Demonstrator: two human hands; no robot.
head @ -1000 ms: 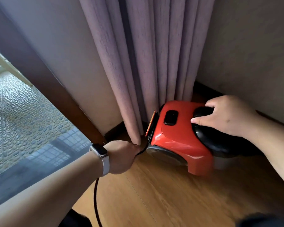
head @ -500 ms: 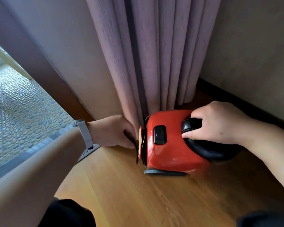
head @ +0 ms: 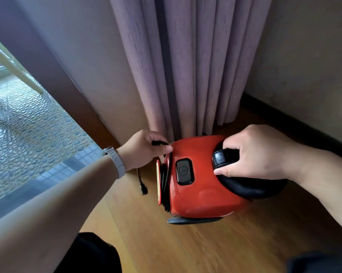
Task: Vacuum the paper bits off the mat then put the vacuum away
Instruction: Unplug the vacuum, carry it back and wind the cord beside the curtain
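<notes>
- While my right hand [head: 258,152] clamps round the black handle [head: 251,187], thumb hooked underneath, the red vacuum cleaner [head: 199,196] sits on the wooden floor [head: 215,245], tucked into its far corner!
- It's parked just in front of the mauve curtain [head: 185,66], whose hem hangs right behind the red shell.
- Left hand [head: 144,149] is up at the vacuum's left end, thumb and fingers pinching a loop of the black power cord [head: 164,180].
- Most of that cord lies wound in coils in the slot at the left end, between the shell and a red end plate.
- Plug [head: 144,189] hangs loose just left of the coils, under my left wrist; I can't tell whether it touches the floor.
- Black power button [head: 184,171] faces up on the shell, between my two hands.
- Pale-banded smartwatch [head: 115,162] on my left wrist.
- Dark skirting board [head: 284,119] runs along the floor's right edge.
</notes>
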